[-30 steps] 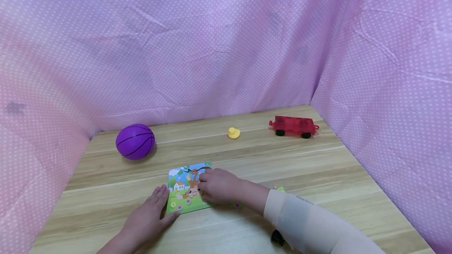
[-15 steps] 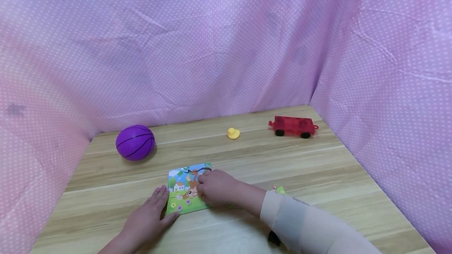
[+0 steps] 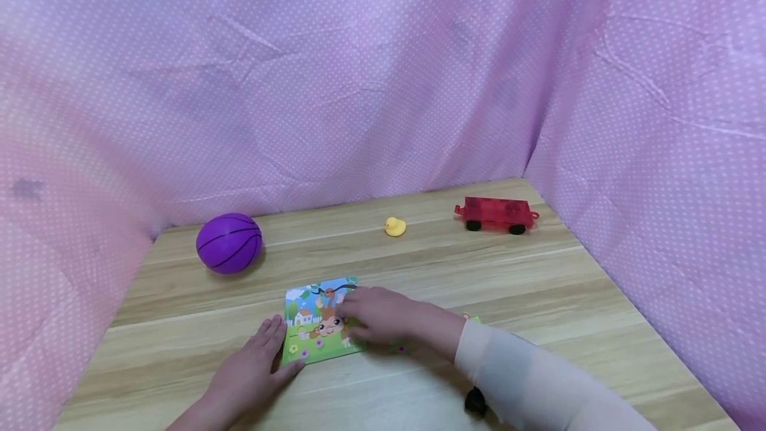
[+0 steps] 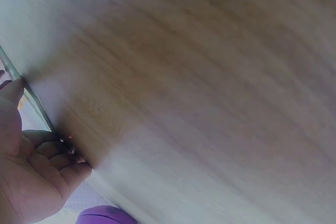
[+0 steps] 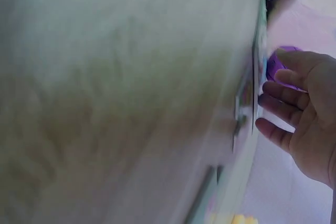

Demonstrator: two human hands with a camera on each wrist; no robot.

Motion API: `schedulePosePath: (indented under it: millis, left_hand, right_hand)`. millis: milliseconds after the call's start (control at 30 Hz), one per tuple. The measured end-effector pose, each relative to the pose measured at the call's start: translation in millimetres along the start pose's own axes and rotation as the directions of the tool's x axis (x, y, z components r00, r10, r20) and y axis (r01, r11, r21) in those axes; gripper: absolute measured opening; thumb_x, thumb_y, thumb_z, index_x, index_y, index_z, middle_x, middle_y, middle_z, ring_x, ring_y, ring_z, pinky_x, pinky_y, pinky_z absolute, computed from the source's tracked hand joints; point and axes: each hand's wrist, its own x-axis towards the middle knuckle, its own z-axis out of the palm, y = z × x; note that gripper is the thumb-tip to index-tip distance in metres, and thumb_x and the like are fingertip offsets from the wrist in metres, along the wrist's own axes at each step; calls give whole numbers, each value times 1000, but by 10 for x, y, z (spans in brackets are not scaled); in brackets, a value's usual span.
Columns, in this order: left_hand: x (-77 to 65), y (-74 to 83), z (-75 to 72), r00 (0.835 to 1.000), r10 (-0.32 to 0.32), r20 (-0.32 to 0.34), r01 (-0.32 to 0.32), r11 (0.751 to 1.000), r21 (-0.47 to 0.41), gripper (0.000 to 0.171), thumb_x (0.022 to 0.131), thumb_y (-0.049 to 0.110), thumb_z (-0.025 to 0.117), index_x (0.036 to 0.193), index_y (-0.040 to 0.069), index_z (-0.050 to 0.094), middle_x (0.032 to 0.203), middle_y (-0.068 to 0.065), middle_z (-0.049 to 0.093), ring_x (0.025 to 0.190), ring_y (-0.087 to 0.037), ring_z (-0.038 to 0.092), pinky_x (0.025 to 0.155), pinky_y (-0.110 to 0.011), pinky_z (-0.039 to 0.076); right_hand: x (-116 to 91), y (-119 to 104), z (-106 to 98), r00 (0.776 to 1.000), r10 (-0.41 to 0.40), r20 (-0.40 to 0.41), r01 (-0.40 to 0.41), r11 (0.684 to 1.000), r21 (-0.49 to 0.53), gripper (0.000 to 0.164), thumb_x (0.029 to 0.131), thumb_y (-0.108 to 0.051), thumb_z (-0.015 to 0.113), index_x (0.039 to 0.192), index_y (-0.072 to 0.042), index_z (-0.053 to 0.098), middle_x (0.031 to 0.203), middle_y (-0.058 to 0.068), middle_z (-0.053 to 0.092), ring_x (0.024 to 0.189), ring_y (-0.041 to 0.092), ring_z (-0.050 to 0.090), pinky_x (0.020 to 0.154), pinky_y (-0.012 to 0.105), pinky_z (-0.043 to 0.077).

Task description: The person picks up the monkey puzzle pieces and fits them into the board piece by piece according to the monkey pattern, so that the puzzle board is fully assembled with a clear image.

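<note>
A flat square picture puzzle (image 3: pixel 302 341) with a cartoon monkey, a house and flowers lies on the table. Along its left edge rests my left hand (image 3: pixel 248 364), fingers straight beside the side and thumb at the near corner. My right hand (image 3: pixel 380 314) is over the puzzle's right part, which it hides. In the right wrist view the fingers (image 5: pixel 281 108) are spread and loosely bent beside the puzzle's face, holding nothing. A green puzzle piece (image 3: pixel 402 349) shows just under the right hand, and another green piece (image 3: pixel 475 318) peeks out behind the forearm.
A purple ball (image 3: pixel 229 243) stands at the back left. A yellow toy duck (image 3: pixel 395 227) sits at the back middle, with a red wheeled toy wagon (image 3: pixel 498 214) to its right. A black object (image 3: pixel 475 403) is partly hidden by the right sleeve. Pink dotted cloth (image 3: pixel 383 85) surrounds the table.
My right hand has shifted slightly right and its fingers have loosened, uncovering more of the monkey's face. The left hand stays at the puzzle's edge.
</note>
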Motion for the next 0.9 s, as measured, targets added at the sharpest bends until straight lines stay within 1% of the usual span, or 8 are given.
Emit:
schedulePosePath:
  millis: [100, 233, 300, 400, 433, 533, 600, 900]
  left_hand:
    - [7, 3, 4, 1000, -5, 6, 5, 1000, 1, 91, 88, 66, 57, 145, -4, 43, 155, -22, 36, 145, -40, 30, 114, -56, 33]
    - [3, -3, 18, 1000, -3, -5, 3, 1000, 5, 90, 88, 64, 58, 145, -4, 43, 154, -22, 36, 144, -41, 31, 114, -56, 33]
    - [0, -8, 28, 1000, 2, -17, -2, 1000, 6, 89, 88, 63, 59, 144, -4, 44, 154, -23, 37, 144, -41, 32, 113, -56, 34]
    - [-2, -9, 34, 1000, 7, -28, -7, 1000, 7, 88, 88, 62, 60, 144, -5, 44, 153, -23, 38, 143, -41, 33, 113, -56, 34]
    - [-3, -8, 35, 1000, 9, -29, -8, 1000, 8, 88, 88, 62, 60, 144, -5, 45, 153, -23, 38, 143, -41, 33, 112, -57, 34]
    - [-3, -3, 29, 1000, 9, -29, -9, 1000, 12, 88, 88, 62, 60, 144, -5, 44, 153, -23, 38, 143, -41, 33, 113, -56, 34]
    - [-4, 0, 27, 1000, 10, -28, -10, 1000, 14, 88, 88, 61, 60, 144, -5, 44, 153, -23, 38, 143, -41, 33, 113, -56, 34]
    - [-4, -2, 23, 1000, 8, -23, -8, 1000, 10, 89, 88, 63, 59, 144, -4, 44, 154, -23, 37, 144, -41, 32, 112, -57, 35]
  right_hand:
    - [-77, 85, -71, 999, 41, -14, -40, 998, 55, 47, 100, -38, 56, 142, -19, 51, 135, -5, 56, 127, 12, 51, 109, 30, 43]
    - [-201, 178, -176, 993, 120, -20, -119, 991, 67, 46, 99, -36, 57, 141, -18, 53, 136, -3, 57, 128, 14, 52, 108, 33, 44]
    - [-260, 211, -208, 988, 154, -5, -154, 986, 63, 43, 98, -36, 58, 138, -19, 56, 133, -3, 59, 124, 14, 55, 105, 33, 47]
    - [-345, 233, -219, 978, 202, 49, -204, 978, 48, 40, 96, -44, 59, 129, -20, 63, 120, -6, 64, 110, 10, 60, 95, 32, 52]
    - [-373, 235, -210, 975, 211, 65, -213, 977, 28, 39, 95, -49, 59, 122, -22, 66, 113, -8, 65, 102, 9, 61, 89, 31, 53]
    - [-452, 213, -186, 965, 235, 116, -235, 972, -16, 40, 89, -61, 60, 103, -24, 69, 92, -12, 61, 81, 6, 56, 74, 26, 50]
    - [-498, 190, -168, 962, 242, 126, -238, 970, -47, 42, 85, -65, 62, 93, -25, 68, 83, -13, 56, 74, 6, 51, 67, 25, 47]
    - [-638, 127, -103, 950, 289, 117, -274, 953, -131, 51, 74, -71, 70, 89, -23, 64, 82, -11, 52, 72, 9, 47, 61, 24, 44]
